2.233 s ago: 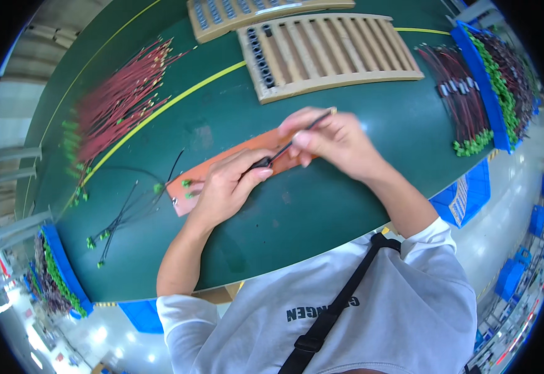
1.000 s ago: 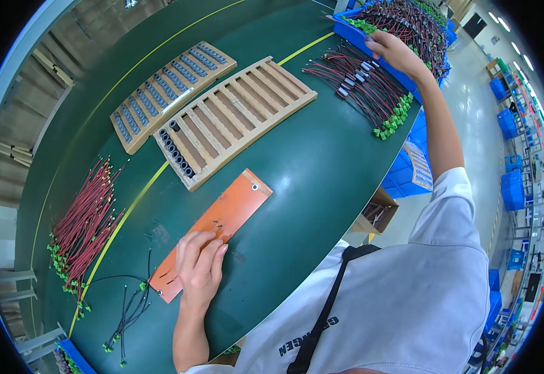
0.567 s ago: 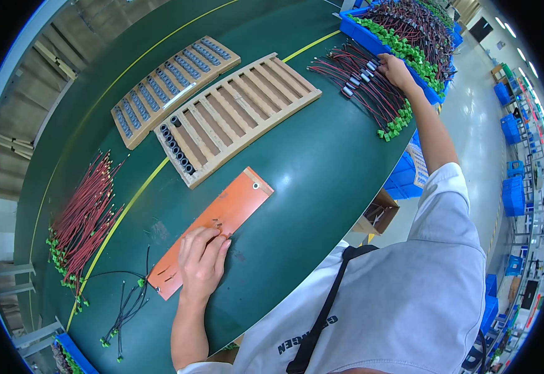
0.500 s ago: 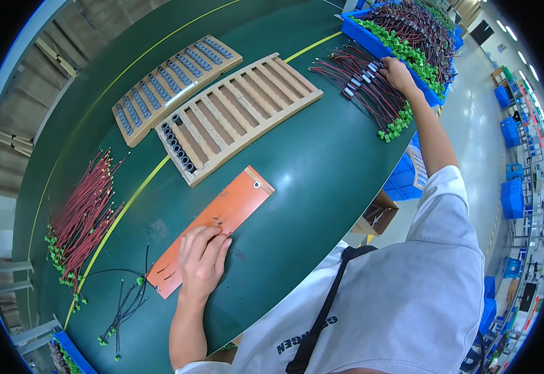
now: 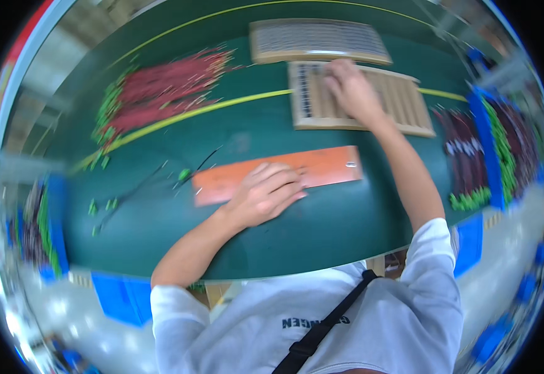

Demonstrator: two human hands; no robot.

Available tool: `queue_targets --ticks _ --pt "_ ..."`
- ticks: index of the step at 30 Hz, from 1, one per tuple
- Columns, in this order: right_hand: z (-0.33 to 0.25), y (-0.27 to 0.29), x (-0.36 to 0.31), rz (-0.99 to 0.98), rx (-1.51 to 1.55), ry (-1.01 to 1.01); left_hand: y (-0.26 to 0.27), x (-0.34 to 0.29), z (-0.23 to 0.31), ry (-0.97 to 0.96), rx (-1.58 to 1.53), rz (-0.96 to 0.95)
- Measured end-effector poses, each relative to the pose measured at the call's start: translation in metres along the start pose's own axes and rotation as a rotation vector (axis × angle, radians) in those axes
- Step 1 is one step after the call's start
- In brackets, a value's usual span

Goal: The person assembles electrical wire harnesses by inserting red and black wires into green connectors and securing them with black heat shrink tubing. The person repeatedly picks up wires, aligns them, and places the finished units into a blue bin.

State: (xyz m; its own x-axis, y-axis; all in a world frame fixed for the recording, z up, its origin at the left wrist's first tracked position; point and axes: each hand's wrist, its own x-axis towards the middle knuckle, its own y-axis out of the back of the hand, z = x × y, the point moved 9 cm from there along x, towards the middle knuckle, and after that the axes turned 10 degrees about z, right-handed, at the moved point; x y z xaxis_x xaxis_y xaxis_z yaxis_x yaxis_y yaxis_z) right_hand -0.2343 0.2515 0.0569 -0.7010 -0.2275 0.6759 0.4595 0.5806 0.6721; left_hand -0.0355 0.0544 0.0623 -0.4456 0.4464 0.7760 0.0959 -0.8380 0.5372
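Resting the left hand [image 5: 270, 194], fingers loosely bent, on the long orange rectangular board [image 5: 331, 166] lying crosswise; holding the right hand [image 5: 350, 87], fingers curled, above the pale slatted wooden rack [image 5: 327, 123], just right of its near-to-far column of small dark pieces [image 5: 305, 93]; being unable, through blur, to tell either grip.

table [image 5: 340, 240]: green, yellow-lined
orange board [image 5: 331, 164]: centre
slotted rack [image 5: 328, 123]: far side
second rack [image 5: 322, 56]: behind
red wires [image 5: 172, 81]: left
black wires [image 5: 209, 158]: near board
wire bundle [image 5: 464, 163]: right

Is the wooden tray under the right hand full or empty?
Partly full: dark pieces line the left end of the wooden tray, while slots farther right look bare. The right hand hides some slots.
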Motion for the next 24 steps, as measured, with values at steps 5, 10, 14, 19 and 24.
queue_targets --ticks 5,10,14,19,24 --pt "0.02 -0.05 0.009 0.008 0.019 -0.046 0.034 -0.004 0.028 -0.109 0.027 -0.009" --pt "0.04 -0.042 0.0 -0.171 0.092 -0.255 0.127 -0.019 -0.035 0.031 0.52 -0.182" --pt "0.063 -0.037 -0.001 -0.001 0.229 -0.282 0.156 -0.041 -0.102 0.054 0.762 -0.518" --pt "0.051 -0.035 0.002 -0.083 0.156 -0.285 0.147 -0.053 -0.127 0.023 0.758 -0.599" --pt "0.047 -0.035 0.002 -0.03 0.219 -0.273 0.201 -0.047 -0.203 0.271 0.92 -0.319"
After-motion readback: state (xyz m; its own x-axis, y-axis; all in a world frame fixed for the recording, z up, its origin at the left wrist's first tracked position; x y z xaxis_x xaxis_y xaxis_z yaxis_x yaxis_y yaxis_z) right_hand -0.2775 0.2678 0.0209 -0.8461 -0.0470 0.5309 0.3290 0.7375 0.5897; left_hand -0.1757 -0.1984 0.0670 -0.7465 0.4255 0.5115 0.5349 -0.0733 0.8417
